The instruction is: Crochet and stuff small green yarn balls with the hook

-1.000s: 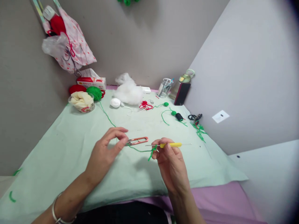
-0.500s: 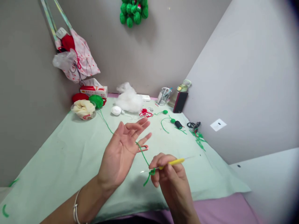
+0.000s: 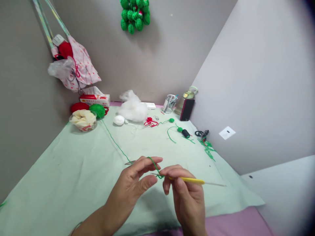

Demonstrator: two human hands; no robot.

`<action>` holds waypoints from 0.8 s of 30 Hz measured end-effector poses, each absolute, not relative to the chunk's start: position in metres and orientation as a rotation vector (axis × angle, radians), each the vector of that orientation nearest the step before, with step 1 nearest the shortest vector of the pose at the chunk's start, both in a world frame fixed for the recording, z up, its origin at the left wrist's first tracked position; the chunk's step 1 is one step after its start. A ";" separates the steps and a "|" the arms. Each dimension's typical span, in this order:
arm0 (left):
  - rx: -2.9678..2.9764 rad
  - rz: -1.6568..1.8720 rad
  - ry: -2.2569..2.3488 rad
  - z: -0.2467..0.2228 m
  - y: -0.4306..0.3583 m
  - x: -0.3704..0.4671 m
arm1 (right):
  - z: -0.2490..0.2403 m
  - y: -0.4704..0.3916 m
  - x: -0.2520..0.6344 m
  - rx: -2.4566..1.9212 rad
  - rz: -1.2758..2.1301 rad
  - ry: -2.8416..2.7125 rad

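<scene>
My right hand (image 3: 187, 193) pinches a crochet hook with a yellow handle (image 3: 194, 180), its thin tip pointing left. A small loop of green yarn (image 3: 160, 176) sits on the hook by my right fingertips. The yarn runs over the raised index finger of my left hand (image 3: 134, 183), whose thumb and fingers are apart beside the hook tip. From there the strand stretches back to a green yarn ball (image 3: 97, 111) at the far left. Scissors (image 3: 130, 162) lie behind my left hand, mostly hidden by it.
Along the back stand a tissue box (image 3: 95, 99), a bowl (image 3: 84, 120), white stuffing (image 3: 133, 109), a glass cup (image 3: 170, 103) and a phone (image 3: 187, 109). Green scraps (image 3: 209, 150) lie on the right. A bag (image 3: 83, 62) hangs at the upper left.
My left hand has turned over and come down toward the hook, with the yarn now over its index finger. The hook has turned flatter in my right hand. The view has shifted slightly.
</scene>
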State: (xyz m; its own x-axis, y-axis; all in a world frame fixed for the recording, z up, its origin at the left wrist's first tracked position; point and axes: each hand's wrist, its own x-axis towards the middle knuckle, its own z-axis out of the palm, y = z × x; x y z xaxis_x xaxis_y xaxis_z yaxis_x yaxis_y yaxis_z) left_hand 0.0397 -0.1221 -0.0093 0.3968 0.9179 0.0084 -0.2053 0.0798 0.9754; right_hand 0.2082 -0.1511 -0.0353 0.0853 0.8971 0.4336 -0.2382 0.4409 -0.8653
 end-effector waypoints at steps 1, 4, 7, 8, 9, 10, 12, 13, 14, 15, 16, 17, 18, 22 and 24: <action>1.160 0.984 0.785 -0.007 -0.122 0.041 | -0.036 -0.152 0.208 -0.709 0.940 -1.206; 1.107 0.996 0.836 -0.004 -0.122 0.043 | -0.036 -0.153 0.206 -0.723 0.884 -1.256; 1.072 0.983 0.840 -0.007 -0.123 0.044 | -0.036 -0.153 0.204 -0.745 0.856 -1.276; 1.061 0.976 0.836 -0.008 -0.123 0.044 | -0.036 -0.152 0.204 -0.749 0.856 -1.275; 1.051 0.968 0.829 -0.010 -0.123 0.044 | -0.036 -0.152 0.204 -0.753 0.857 -1.271; 1.042 0.960 0.819 -0.011 -0.123 0.044 | -0.036 -0.152 0.204 -0.757 0.860 -1.268; 1.022 0.952 0.801 -0.014 -0.122 0.044 | -0.035 -0.151 0.203 -0.764 0.863 -1.265; 1.011 0.953 0.797 -0.015 -0.122 0.045 | -0.035 -0.151 0.202 -0.765 0.863 -1.269; 0.995 0.957 0.796 -0.016 -0.122 0.046 | -0.034 -0.151 0.202 -0.767 0.857 -1.276; 0.977 0.965 0.795 -0.018 -0.123 0.047 | -0.034 -0.151 0.201 -0.777 0.841 -1.290; 0.956 0.975 0.797 -0.019 -0.124 0.048 | -0.035 -0.152 0.201 -0.804 0.803 -1.320; 0.930 0.985 0.799 -0.020 -0.125 0.050 | -0.037 -0.153 0.200 -0.855 0.728 -1.363; 0.897 0.997 0.799 -0.021 -0.127 0.051 | -0.040 -0.154 0.199 -0.913 0.609 -1.423; 0.676 0.955 0.727 -0.019 -0.132 0.056 | -0.051 -0.160 0.200 -1.026 0.084 -1.633; 0.548 0.906 0.662 -0.017 -0.130 0.055 | -0.051 -0.159 0.203 -1.015 0.140 -1.597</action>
